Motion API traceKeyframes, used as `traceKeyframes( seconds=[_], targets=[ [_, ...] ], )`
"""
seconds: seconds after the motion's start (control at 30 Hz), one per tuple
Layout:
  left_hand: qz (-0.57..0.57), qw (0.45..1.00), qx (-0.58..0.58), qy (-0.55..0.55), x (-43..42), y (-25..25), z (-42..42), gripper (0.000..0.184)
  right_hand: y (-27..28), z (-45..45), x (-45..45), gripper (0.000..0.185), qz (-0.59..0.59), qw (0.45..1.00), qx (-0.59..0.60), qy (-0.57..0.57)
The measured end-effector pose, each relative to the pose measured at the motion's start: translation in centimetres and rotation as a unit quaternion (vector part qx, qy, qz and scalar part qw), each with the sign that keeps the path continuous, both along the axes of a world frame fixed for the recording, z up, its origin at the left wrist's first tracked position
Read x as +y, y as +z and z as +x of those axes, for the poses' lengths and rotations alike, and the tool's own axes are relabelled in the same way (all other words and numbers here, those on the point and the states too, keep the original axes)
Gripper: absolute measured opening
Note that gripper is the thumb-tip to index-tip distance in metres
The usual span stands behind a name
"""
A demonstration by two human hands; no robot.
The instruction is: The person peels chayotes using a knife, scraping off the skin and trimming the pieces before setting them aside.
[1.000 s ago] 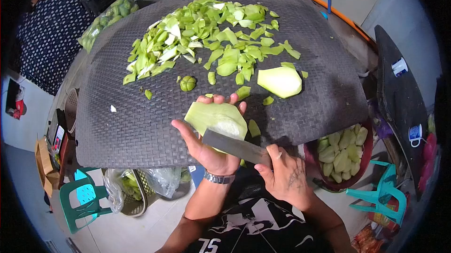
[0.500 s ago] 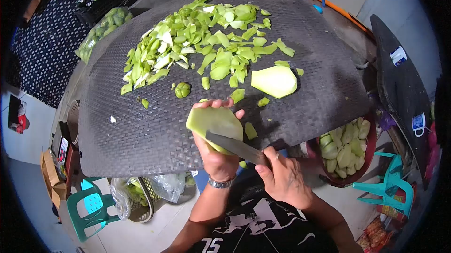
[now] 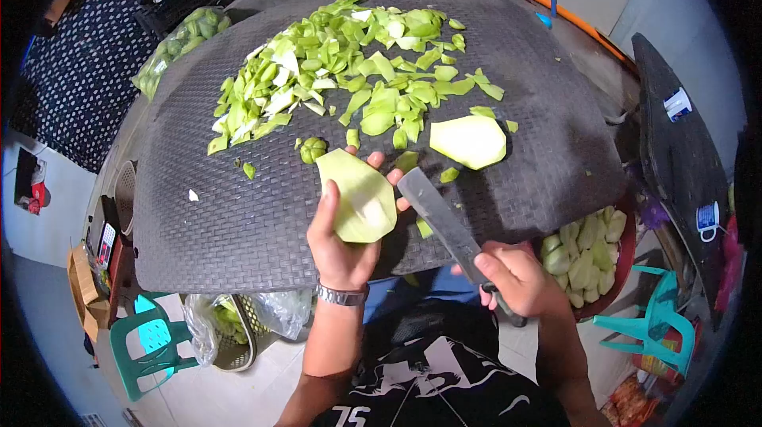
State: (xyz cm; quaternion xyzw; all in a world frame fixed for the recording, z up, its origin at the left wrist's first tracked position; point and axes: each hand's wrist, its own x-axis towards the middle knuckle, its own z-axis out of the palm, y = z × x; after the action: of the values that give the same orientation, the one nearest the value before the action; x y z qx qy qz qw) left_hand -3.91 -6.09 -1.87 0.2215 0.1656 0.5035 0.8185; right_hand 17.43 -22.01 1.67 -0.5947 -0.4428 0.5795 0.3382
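Near the front edge of the dark woven table (image 3: 230,228), my left hand (image 3: 343,256) cradles a pale green peeled chayote half (image 3: 357,197), its cut face turned up. My right hand (image 3: 520,276) grips a knife (image 3: 444,213) by its dark handle. The broad blade slants up and left, close to my left fingertips and apart from the chayote half. Another cut chayote half (image 3: 470,141) lies on the table beyond the blade. A small ridged green piece (image 3: 313,150) sits just behind the held half. Green peelings (image 3: 317,62) are heaped farther back.
Below the table's right edge stands a red tub (image 3: 627,268) with peeled chayotes (image 3: 583,256). A bag of green vegetables (image 3: 178,46) is at the far left. Plastic stools, a teal one (image 3: 659,320) and a green one (image 3: 127,348), flank me. A basket (image 3: 248,348) stands front left.
The knife has come away from the chayote half and swung right, its blade now pointing up. My left hand has tilted the half, and its thumb now shows along the side.
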Motion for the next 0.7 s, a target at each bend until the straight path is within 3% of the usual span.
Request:
traceKeyframes(
  seconds=[0.1, 0.13, 0.23, 0.43, 0.53, 0.7],
  targets=[
    [-0.016, 1.0, -0.005, -0.013, 0.5, -0.3, 0.1, 0.065, 0.4, -1.0, -0.3, 0.034, 0.043, 0.986, -0.158, -0.022],
    [-0.023, 1.0, 0.006, -0.004, 0.5, 0.0, 0.3, 0.064, -0.1, -1.7, -0.6, 0.022, 0.123, 0.968, -0.21, -0.057],
    [-0.024, 1.0, 0.013, -0.003, 0.5, -0.2, 0.7, 0.064, 0.9, -1.9, -0.4, 0.019, 0.068, 0.972, -0.223, -0.016],
    [-0.003, 0.999, 0.019, -0.045, 0.6, -0.3, 0.5, 0.064, 0.1, -1.7, -0.6, 0.021, 0.104, 0.961, -0.256, -0.019],
    [-0.001, 0.996, -0.001, -0.087, 0.7, 0.2, 0.6, 0.066, -0.4, -1.2, -0.6, 0.02, 0.141, 0.966, -0.217, 0.027],
    [-0.002, 0.994, -0.012, -0.107, 1.0, 0.0, 0.8, 0.063, -1.1, -1.4, -0.3, 0.022, 0.065, 0.98, -0.182, 0.045]
  ],
)
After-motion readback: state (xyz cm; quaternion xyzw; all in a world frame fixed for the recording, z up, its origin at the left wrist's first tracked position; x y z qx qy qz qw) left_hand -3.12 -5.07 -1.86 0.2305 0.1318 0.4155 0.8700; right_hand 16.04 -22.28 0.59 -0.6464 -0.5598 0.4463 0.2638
